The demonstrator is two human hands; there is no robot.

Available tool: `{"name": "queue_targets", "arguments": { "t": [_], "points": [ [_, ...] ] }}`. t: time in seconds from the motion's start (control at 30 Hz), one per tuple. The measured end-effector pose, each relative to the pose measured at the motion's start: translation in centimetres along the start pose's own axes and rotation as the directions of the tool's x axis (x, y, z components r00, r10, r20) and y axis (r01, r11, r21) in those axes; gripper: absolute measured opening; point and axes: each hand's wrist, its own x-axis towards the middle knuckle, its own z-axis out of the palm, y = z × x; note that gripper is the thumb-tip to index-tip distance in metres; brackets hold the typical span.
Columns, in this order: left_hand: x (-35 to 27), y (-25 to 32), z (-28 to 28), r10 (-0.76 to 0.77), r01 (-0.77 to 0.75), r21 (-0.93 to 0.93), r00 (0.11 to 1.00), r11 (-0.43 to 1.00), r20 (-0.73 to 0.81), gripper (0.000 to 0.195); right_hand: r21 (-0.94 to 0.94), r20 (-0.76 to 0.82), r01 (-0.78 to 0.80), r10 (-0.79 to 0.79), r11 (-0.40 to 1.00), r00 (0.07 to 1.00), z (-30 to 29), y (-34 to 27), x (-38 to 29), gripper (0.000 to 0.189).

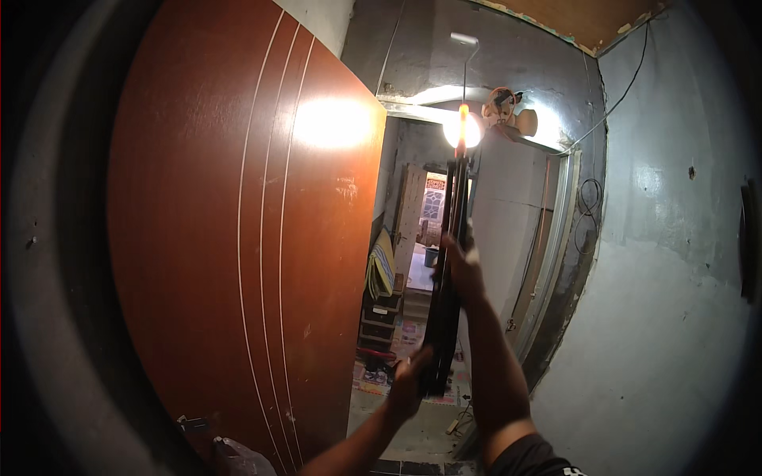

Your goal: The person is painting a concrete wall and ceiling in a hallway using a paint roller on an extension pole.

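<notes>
A paint roller [464, 39] with an orange handle stands upright at the end of a long dark pole [455, 220], its roller against or close to the dark wall over the doorway. My right hand [466, 271] grips the pole at about its middle. Lower down, my left hand [409, 381] is closed round the pole near its bottom end. Both hands are slightly blurred. Behind the orange handle glows a lit bulb [471, 132]; how the roller handle is fixed to the pole cannot be made out.
An open orange-brown door [196, 226] fills the left. Beside the bulb, a beige fixture [512, 116] with cords hangs on the door frame's top. A grey wall [649, 309] stands at right. Through the doorway are dark drawers [379, 324], a folded striped mat [381, 268] and a power strip [455, 423] on the floor.
</notes>
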Motion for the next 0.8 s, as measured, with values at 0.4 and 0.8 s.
{"name": "queue_targets", "arguments": {
  "t": [0.4,0.8],
  "points": [
    [11.4,10.2,7.0,0.048,-0.056,0.110,0.996,0.992,0.076,0.047,0.083,0.069,0.141,-0.147,0.987,0.987,0.5,-9.6,14.3,0.051],
    [5.8,0.4,1.0,0.031,-0.036,0.089,0.998,0.995,0.048,0.046,0.041,0.031,0.143,-0.144,0.989,0.989,-2.4,-0.5,5.0,0.066]
  ]
}}
